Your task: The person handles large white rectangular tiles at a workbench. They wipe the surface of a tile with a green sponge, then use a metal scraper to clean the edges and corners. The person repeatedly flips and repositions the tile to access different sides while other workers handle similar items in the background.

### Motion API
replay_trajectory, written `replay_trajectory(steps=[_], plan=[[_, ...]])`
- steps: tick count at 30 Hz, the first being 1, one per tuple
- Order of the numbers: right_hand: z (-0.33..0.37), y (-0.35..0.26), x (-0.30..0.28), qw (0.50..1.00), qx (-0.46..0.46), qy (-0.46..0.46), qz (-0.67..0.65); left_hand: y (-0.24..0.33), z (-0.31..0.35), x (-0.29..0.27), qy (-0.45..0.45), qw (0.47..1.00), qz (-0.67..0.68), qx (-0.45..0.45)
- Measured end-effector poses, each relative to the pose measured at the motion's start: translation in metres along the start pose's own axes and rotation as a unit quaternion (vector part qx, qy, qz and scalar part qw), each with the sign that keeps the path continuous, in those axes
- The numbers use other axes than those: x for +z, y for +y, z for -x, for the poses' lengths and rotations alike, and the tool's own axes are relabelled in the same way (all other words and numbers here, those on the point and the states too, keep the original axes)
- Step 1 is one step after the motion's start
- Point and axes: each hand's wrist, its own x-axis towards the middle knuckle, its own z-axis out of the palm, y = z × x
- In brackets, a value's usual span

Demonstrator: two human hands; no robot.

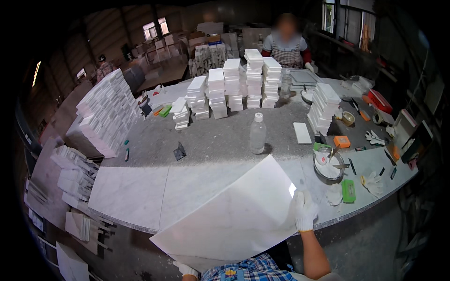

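I hold a large polished white marble slab [229, 215] tilted in front of me, above the near edge of the table. My right hand [304, 211], in a white knit glove, is closed on the slab's right edge, where a bright glint shows. Low in the view, my left hand [186, 270], also gloved, is at the slab's lower left edge; its fingers are mostly hidden under the slab. Beyond the slab a clear plastic bottle with a white cap [258, 135] stands upright. A bowl of white paste [328, 167] with putty knives sits to the right.
Stacks of white tiles [216, 93] line the table's far side; a taller block of tiles [108, 112] stands left. Right lie a green box [348, 191], white gloves [372, 183], an orange block [342, 141] and a single tile [302, 133]. A person in a checked apron [286, 49] is opposite.
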Motion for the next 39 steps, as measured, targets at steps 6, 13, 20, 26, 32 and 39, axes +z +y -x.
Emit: replay_trajectory(steps=[6,13,20,26,32,39], plan=[[0.002,-0.002,-0.001,0.999,-0.032,0.021,-0.010,0.002,-0.002,0.003,-0.001,1.000,-0.001,-0.001],[0.000,-0.002,0.000,0.997,-0.062,0.046,-0.028,0.001,-0.004,0.007,-0.003,1.000,-0.003,-0.006],[0.002,0.001,0.002,0.998,-0.050,0.045,0.004,0.002,-0.005,0.009,-0.009,1.000,-0.001,-0.006],[0.002,0.003,0.002,0.996,-0.076,0.053,-0.009,0.004,-0.005,0.009,-0.010,1.000,-0.002,-0.004],[0.002,0.004,0.003,0.996,-0.073,0.053,-0.011,0.004,-0.003,0.009,-0.007,1.000,-0.002,-0.002],[0.005,0.001,0.001,0.999,-0.018,0.024,0.019,0.002,-0.002,0.028,0.001,1.000,0.008,-0.006]])
